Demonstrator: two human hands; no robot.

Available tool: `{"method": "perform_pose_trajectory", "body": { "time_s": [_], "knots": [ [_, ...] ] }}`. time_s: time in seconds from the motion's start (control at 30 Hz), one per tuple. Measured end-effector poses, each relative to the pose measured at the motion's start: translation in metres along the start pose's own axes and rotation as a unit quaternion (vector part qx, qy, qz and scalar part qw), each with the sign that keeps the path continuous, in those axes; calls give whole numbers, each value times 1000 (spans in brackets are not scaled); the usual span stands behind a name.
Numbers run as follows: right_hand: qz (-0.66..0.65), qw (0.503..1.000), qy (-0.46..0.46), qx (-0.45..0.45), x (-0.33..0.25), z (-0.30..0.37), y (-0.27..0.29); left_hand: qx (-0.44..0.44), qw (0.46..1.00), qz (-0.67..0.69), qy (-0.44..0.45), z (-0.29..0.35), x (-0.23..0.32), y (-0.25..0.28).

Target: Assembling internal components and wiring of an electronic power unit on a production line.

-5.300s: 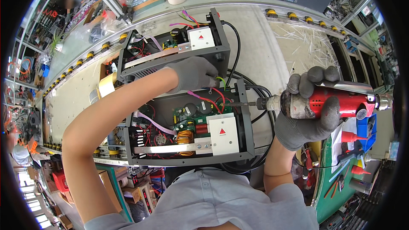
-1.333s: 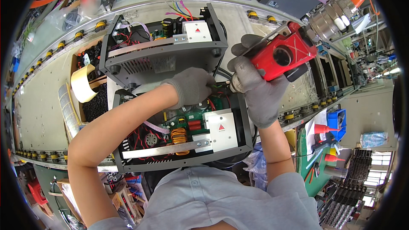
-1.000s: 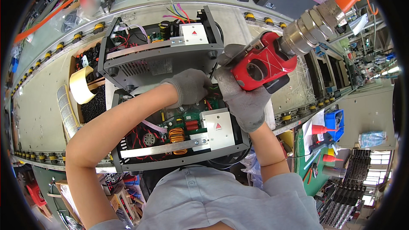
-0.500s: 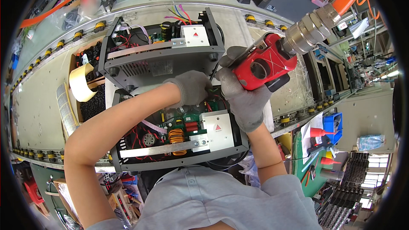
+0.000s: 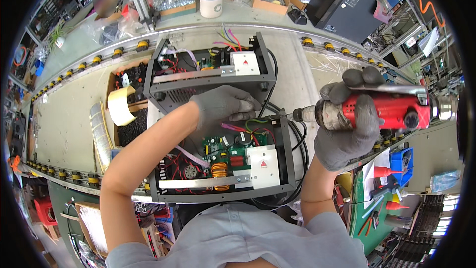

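In front of me lies a dark grey open-topped electronics chassis [image 5: 228,196], showing a green circuit board [image 5: 223,147], a copper-coloured coil [image 5: 220,176] and a white cover plate [image 5: 265,166]. My gloved left hand [image 5: 223,105] is at its far side, fingers drawn together near the far right corner; anything pinched in them is too small to make out. My gloved right hand [image 5: 347,131] is wrapped around a red pneumatic screwdriver [image 5: 389,110], held level. Its tip points left at that corner, close to my left fingertips; contact is unclear.
A second similar open chassis [image 5: 213,87] stands just beyond. Black cables [image 5: 300,168] loop at the right. On the left are a box of black parts [image 5: 131,126] and a roll of yellowish label sheet [image 5: 121,106]. A roller rail [image 5: 144,44] and a lidded cup [image 5: 211,0] lie farther back.
The screwdriver has swung from slanting up and right to level, its tip now at the chassis corner. My left hand has shifted slightly along the far edge. The whole view has moved too.
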State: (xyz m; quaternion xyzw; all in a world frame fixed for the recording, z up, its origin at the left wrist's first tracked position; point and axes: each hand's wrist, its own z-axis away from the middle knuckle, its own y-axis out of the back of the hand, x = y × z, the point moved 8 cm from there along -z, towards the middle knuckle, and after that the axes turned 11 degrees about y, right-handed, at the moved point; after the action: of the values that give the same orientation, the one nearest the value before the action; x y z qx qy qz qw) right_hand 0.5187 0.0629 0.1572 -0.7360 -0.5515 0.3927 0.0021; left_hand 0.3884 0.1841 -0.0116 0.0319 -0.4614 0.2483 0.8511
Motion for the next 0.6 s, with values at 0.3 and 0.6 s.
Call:
{"method": "perform_pose_trajectory", "body": {
  "time_s": [0.3, 0.6],
  "knots": [
    [-24, 997, 40, 55, -2, -4, 16, -60, 982, 176, -27, 25, 14, -20],
    [-100, 993, 35, 46, 4, -8, 5, -146, 956, 246, -60, 27, 24, -24]
  ]
}}
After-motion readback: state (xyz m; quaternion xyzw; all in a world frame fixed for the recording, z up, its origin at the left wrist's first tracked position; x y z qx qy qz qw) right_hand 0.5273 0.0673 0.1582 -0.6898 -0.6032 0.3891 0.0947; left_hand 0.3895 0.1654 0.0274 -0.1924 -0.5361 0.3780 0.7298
